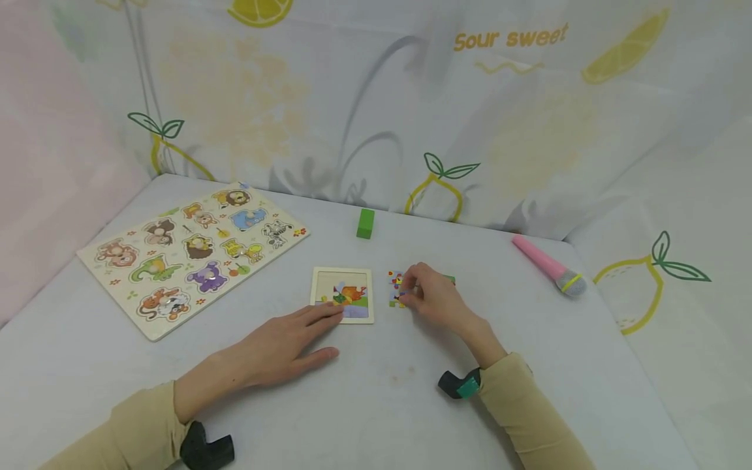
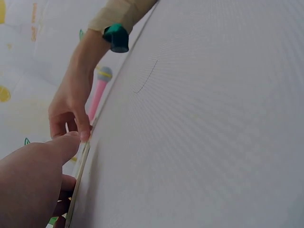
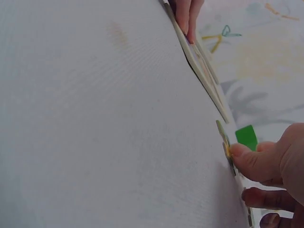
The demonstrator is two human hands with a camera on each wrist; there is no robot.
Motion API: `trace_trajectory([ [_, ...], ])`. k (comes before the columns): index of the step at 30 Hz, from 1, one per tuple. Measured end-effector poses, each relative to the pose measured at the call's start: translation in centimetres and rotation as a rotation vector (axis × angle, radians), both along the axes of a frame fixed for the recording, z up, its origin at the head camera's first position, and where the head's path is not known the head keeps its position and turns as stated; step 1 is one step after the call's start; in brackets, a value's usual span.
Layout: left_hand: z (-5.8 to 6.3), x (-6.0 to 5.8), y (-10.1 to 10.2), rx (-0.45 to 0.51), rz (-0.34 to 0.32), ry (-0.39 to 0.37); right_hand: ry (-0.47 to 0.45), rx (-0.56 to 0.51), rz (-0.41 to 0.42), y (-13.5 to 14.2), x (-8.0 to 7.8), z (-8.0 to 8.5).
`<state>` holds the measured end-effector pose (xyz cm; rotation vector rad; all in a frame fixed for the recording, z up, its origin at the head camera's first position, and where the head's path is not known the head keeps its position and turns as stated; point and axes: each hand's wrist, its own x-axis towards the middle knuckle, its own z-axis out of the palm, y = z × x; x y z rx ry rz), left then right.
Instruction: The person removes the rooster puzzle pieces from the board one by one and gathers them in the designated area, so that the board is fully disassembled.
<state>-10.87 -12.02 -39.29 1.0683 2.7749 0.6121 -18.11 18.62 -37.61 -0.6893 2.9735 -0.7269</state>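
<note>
A small square puzzle tray (image 1: 314,287) lies on the white table, with part of a colourful picture inside it. My left hand (image 1: 294,346) rests on its lower left with fingers stretched out. To the tray's right are several loose puzzle pieces (image 1: 392,302). My right hand (image 1: 437,297) is bent over them and pinches a puzzle piece (image 3: 226,150) between thumb and fingers, low at the tabletop. The index fingertip is hidden behind the thumb in the right wrist view. Part of another green piece (image 1: 450,279) shows behind the right hand.
A large animal peg puzzle board (image 1: 126,297) lies at the left. The green block (image 1: 365,224) stands behind the tray. On the right is a pink toy microphone (image 1: 543,261). A lemon-printed cloth (image 1: 329,85) hangs along the table's back edge.
</note>
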Motion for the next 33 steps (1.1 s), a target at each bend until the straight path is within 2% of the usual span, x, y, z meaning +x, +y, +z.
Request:
trace_trajectory([
  [9,-0.14,0.0,-0.05,0.006,-0.002,0.004,-0.025,-0.02,-0.04,0.25,-0.07,0.32],
  [12,-0.13,0.02,-0.07,0.012,-0.005,0.006,-0.029,-0.046,-0.026,0.36,-0.03,0.62],
  [19,0.0,-0.01,-0.06,0.014,-0.004,0.004,-0.07,0.009,-0.008,0.25,-0.14,0.57],
  [28,-0.09,-0.04,-0.05,0.009,-0.003,-0.002,-0.064,0.011,-0.04,0.05,-0.08,0.26],
  [33,-0.06,-0.03,-0.03,0.008,-0.001,-0.003,-0.056,0.008,-0.025,0.12,-0.07,0.21],
])
